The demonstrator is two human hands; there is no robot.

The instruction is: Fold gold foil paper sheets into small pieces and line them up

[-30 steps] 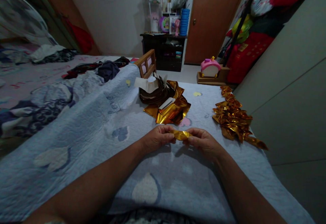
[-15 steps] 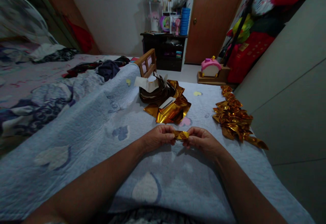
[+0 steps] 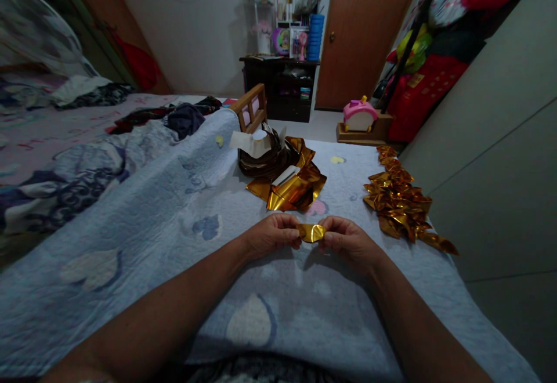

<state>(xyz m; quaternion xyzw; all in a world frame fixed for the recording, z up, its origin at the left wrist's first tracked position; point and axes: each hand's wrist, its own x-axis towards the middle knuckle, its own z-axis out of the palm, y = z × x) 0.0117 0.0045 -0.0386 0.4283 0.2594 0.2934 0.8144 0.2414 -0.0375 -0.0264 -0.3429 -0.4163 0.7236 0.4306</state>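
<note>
A small folded piece of gold foil paper is stretched between my two hands, above the light blue quilt. My left hand pinches its left end between thumb and fingers. The other end is pinched by my right hand. Just beyond my hands lie loose gold foil sheets, with a dark stack of paper behind them. To the right, a long heap of folded gold foil pieces runs along the bed's edge.
The blue quilt with heart patterns covers the bed. At its far end stands a wooden bed rail. Clothes lie at the left. A pink toy case sits beyond the bed, and a pale cabinet borders the right side.
The foil piece between my hands has opened out slightly and shows a smoother, brighter face. My right hand has shifted a touch to the right; the heap and sheets are unmoved.
</note>
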